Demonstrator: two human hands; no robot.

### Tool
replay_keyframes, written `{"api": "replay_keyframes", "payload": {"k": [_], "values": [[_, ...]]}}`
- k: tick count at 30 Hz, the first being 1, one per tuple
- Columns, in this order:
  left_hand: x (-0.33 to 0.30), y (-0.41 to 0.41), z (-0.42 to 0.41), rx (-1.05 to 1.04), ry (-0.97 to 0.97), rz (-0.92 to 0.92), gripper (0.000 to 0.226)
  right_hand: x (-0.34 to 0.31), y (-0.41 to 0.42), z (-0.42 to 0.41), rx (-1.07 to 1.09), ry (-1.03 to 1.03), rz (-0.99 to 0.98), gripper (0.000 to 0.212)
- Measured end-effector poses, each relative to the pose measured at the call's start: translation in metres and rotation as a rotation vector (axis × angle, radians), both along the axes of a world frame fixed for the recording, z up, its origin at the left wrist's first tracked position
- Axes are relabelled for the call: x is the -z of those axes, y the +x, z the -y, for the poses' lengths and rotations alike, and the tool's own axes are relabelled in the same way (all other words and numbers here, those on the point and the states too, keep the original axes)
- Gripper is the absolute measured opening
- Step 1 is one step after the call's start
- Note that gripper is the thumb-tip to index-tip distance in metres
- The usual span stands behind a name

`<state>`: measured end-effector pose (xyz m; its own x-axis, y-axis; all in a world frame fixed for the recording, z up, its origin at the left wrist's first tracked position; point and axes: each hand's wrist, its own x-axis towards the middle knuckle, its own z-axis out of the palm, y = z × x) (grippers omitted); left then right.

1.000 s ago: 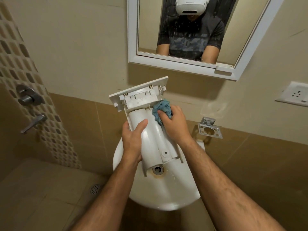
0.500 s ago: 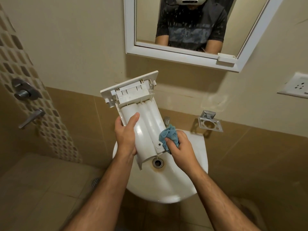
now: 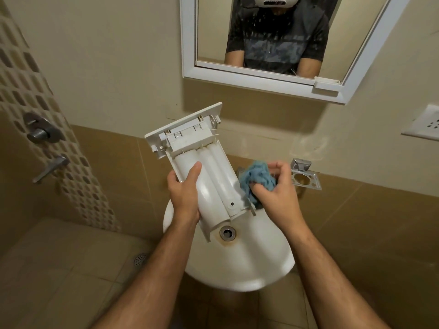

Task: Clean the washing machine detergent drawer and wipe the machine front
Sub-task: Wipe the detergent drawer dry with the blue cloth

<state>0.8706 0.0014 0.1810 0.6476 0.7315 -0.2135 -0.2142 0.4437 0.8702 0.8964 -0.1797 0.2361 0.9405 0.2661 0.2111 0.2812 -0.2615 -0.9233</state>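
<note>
Nearest, two bare forearms reach forward over a white sink (image 3: 249,269), whose metal drain (image 3: 227,233) has a rusty stain around it. Above the bowl, the left hand (image 3: 184,197) grips the detergent drawer (image 3: 206,176) along its left edge, thumb laid across the rounded white underside and fingers wrapped behind it. That drawer is held upside down and tilted, its flat front panel pointing up and away toward the wall, its rear end hanging just over the drain. Just beside the drawer's right edge, the right hand (image 3: 276,193) clenches a bunched blue cloth (image 3: 257,180), fingers curled round it; the cloth touches or nearly touches the drawer's side, and I cannot tell which. No brand, label or readable writing shows on the drawer or the cloth.

Beyond the right hand, a chrome holder (image 3: 305,176) with a round opening is fixed to the wall. Farther left, a lever tap (image 3: 51,168) and a round valve (image 3: 41,131) sit on the mosaic tiles. A floor drain (image 3: 140,258) lies on the tiled floor. Higher up hangs a white-framed mirror (image 3: 190,43), and at the far right a white wall socket (image 3: 425,125).
</note>
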Motion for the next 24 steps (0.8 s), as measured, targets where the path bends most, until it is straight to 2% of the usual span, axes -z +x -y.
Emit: {"api": "replay_keyframes", "payload": {"k": [2,4,8,11,16,20,24], "values": [[-0.002,0.000,0.007,0.003,0.016,-0.015,0.070,-0.015,0.008,-0.018,0.037,0.003,0.121,0.039],[-0.006,0.001,0.015,-0.010,0.049,-0.020,0.080,-0.019,0.017,-0.040,0.091,-0.063,0.257,0.031],[-0.009,0.003,0.024,-0.050,0.098,-0.016,0.061,-0.012,0.019,-0.074,0.160,-0.283,0.394,0.030],[-0.010,0.003,0.023,-0.087,0.036,-0.048,0.060,0.000,0.020,-0.079,0.241,-0.437,0.499,0.030],[-0.009,0.000,0.023,-0.101,-0.060,-0.105,0.057,0.000,0.018,-0.072,0.197,-0.468,0.415,0.029],[-0.004,0.000,0.020,-0.112,-0.047,-0.113,0.037,0.013,0.006,-0.054,0.136,-0.504,0.346,0.025],[-0.003,0.002,0.019,-0.094,-0.022,-0.106,0.038,0.019,0.004,-0.045,0.135,-0.472,0.282,0.024]]}}
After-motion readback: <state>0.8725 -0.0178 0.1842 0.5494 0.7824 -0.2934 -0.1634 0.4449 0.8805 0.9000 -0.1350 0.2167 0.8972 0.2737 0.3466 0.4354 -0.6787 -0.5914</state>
